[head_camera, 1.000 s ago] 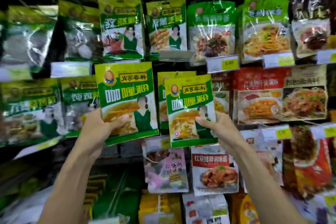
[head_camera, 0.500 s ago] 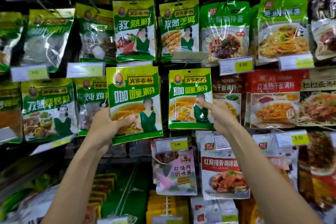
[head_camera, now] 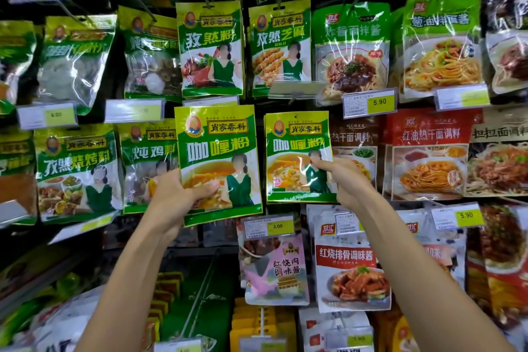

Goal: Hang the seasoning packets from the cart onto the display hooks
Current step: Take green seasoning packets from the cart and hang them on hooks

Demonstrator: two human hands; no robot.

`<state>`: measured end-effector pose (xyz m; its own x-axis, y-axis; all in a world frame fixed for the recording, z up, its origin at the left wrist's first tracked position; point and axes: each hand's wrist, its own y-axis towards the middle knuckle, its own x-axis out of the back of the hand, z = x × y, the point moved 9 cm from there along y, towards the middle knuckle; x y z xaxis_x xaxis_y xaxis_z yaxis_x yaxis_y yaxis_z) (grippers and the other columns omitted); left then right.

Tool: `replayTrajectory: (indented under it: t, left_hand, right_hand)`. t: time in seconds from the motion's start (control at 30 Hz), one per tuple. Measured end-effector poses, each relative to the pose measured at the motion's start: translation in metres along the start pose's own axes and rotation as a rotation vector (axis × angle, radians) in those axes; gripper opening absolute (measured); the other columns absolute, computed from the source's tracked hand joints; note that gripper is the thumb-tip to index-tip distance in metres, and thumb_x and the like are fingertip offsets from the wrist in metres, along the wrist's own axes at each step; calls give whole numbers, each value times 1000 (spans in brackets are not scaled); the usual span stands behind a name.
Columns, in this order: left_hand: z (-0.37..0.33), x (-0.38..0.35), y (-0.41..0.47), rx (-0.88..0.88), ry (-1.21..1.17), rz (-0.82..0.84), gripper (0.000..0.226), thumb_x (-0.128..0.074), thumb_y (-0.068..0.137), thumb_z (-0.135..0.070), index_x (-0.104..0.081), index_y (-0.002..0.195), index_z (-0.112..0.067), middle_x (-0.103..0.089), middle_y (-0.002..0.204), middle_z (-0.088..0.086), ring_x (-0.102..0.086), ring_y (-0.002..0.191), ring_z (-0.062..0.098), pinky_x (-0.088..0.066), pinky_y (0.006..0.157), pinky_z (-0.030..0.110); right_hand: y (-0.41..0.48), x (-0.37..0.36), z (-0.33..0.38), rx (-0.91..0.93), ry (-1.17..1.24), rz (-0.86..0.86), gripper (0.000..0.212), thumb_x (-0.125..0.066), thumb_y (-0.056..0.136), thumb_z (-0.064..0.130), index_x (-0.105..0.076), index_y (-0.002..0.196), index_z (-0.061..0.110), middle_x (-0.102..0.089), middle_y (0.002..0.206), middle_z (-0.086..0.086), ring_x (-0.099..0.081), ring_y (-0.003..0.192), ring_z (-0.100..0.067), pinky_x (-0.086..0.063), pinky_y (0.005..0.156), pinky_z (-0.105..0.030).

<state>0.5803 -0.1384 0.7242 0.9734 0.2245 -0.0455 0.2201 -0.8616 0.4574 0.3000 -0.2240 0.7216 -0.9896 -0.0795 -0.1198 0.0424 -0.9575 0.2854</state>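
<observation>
My left hand grips the lower left of a green and yellow curry powder packet, held upright in front of the display. My right hand pinches the right edge of a second, matching curry powder packet, which sits flat against the rack at the hook position, with at least one more like it behind. The hook itself is hidden by the packets. A bare metal hook with a tilted tag juts out just above the right packet.
Rows of hanging seasoning packets fill the rack: cumin packets above, red noodle sauce packets to the right, rib sauce packets below. Price tags stick out on hook ends. Blurred packets, perhaps the cart's, lie at bottom left.
My right hand has carried its packet up and back against the rack, level with the hanging ones. My left hand's packet has stayed roughly where it was. The camera has moved closer.
</observation>
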Motion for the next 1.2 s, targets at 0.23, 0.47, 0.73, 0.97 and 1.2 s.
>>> replayTrajectory:
  t: [0.23,0.47,0.73,0.97,1.2]
  left_hand:
    - [-1,-3,1,14,10,-3,28,-76,69,-7,-63,94,-10,-75,82,2,-72,77,15,-50,67,25]
    - [1,-12,0,19,2,16,25,-74,73,-3,-65,95,-11,-75,84,3,-72,79,17,-53,69,27]
    - [12,-76,-7,35,-107,182,33,-74,73,0,-64,104,-6,-75,89,9,-72,81,20,-56,63,24]
    - [1,-103,-1,-101,123,188,31,-68,86,-20,-59,113,-8,-68,99,-3,-66,92,13,-53,75,20]
    - [-109,-57,10,-992,959,-601,29,-46,98,-17,-56,121,-3,-59,118,17,-53,110,31,-39,93,35]
  right_hand:
    - [6,5,3,-16,-44,-69,29,-66,90,25,-60,106,2,-54,128,-5,-42,126,-20,-30,93,-35]
    - [-3,3,-15,78,-173,-67,19,-63,91,31,-65,96,13,-67,94,2,-60,98,-16,-43,91,-29]
    - [-46,0,10,416,-187,-199,32,-57,91,41,-63,108,14,-65,108,-1,-61,103,-14,-49,90,-27]
    - [-28,-8,-7,187,-37,-81,28,-62,92,23,-64,105,-2,-68,111,-19,-62,110,-35,-46,99,-53]
    - [-16,14,-2,202,-64,-112,8,-62,91,16,-67,85,14,-71,89,-4,-67,86,-21,-56,83,-40]
